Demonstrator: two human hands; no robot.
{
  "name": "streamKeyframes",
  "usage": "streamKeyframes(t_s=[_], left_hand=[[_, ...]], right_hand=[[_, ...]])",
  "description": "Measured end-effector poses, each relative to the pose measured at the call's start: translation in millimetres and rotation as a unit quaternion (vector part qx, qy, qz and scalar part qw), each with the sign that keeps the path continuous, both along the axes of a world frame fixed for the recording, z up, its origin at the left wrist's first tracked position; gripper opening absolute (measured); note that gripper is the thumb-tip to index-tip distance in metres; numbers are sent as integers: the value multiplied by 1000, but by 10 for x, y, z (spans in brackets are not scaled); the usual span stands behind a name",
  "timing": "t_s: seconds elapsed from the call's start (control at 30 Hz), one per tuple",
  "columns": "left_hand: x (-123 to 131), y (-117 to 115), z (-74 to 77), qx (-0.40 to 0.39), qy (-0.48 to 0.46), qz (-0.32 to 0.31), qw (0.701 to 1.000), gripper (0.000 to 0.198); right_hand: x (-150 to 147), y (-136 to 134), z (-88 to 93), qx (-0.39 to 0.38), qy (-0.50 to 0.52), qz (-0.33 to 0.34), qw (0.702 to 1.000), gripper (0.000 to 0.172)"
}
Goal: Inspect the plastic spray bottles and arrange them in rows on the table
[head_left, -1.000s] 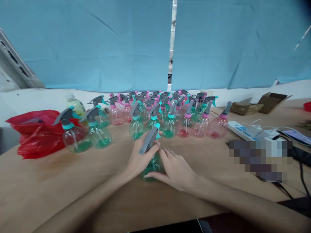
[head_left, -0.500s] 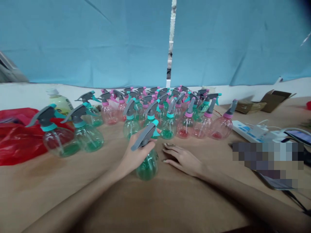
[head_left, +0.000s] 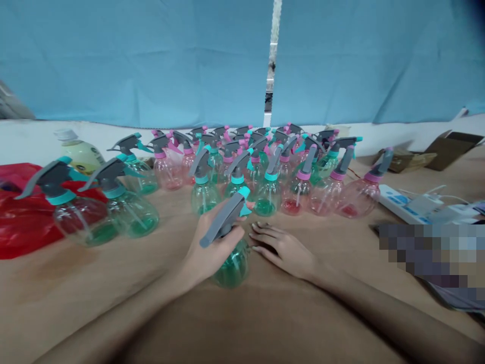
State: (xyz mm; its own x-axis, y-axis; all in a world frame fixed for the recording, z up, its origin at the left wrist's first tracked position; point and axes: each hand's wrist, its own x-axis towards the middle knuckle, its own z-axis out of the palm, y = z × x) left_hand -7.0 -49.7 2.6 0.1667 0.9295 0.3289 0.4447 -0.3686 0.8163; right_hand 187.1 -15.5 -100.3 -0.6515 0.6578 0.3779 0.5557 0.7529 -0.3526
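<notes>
My left hand [head_left: 215,242] is wrapped round the neck of a green spray bottle [head_left: 233,268] with a grey and turquoise trigger head. The bottle stands upright on the brown table [head_left: 182,323]; the fingers on its far side are partly hidden. Just to its right, my right hand [head_left: 286,247] rests palm down with the fingers stretched out, holding nothing. Beyond both hands, several green and pink spray bottles stand in rows, among them a green one [head_left: 267,197] and a pink one [head_left: 293,197] in front. Two more green spray bottles [head_left: 134,215] lean at the left.
A red plastic bag [head_left: 26,227] and a capped bottle of pale yellow liquid [head_left: 81,154] are at the left. On the right are a white power strip [head_left: 401,205] with plugs and cables, a blurred-out object, and an open cardboard box [head_left: 449,149]. A blue curtain [head_left: 151,60] hangs behind.
The view has shifted slightly and come a little closer. My left hand keeps its hold on the green spray bottle, and my right hand stays flat beside it.
</notes>
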Motion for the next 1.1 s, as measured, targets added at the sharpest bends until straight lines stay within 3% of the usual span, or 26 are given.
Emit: streamKeyframes(t_s=[0.53, 0.73, 0.87, 1.1], left_hand=[[-8, -4, 68, 42, 36, -4, 998, 23], [4, -9, 92, 41, 2, -40, 998, 18], [12, -19, 99, 27, 8, -12, 1000, 16], [25, -7, 32, 15, -23, -4, 1000, 34]], right_hand=[[13, 19, -46, 2, -13, 2, 1000, 40], [16, 23, -57, -1, -8, 5, 1000, 40], [17, 21, -57, 1, -6, 2, 1000, 41], [28, 28, -68, 0, -15, 4, 1000, 40]])
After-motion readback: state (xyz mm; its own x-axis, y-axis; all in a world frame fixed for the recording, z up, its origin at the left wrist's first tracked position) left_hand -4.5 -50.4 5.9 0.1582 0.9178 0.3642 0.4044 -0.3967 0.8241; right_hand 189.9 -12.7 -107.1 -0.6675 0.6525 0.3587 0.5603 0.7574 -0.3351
